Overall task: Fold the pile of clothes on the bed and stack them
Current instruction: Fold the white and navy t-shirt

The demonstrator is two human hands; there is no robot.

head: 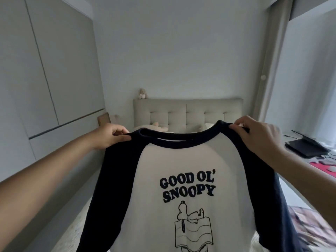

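Raglan shirt (pixel 181 160) hem cut off at 6 o'clock; it hid most of the bed (pixel 187 111). Patterned cloth (pixel 309 226) at 4 o'clock was blurred.

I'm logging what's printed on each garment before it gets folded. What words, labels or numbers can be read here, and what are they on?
"GOOD OL' SNOOPY" in dark letters, on the white chest of the raglan shirt held up at the shoulders by the left hand and right hand.
No neck label shows on the shirt.
The laptop at the right shows no readable text.
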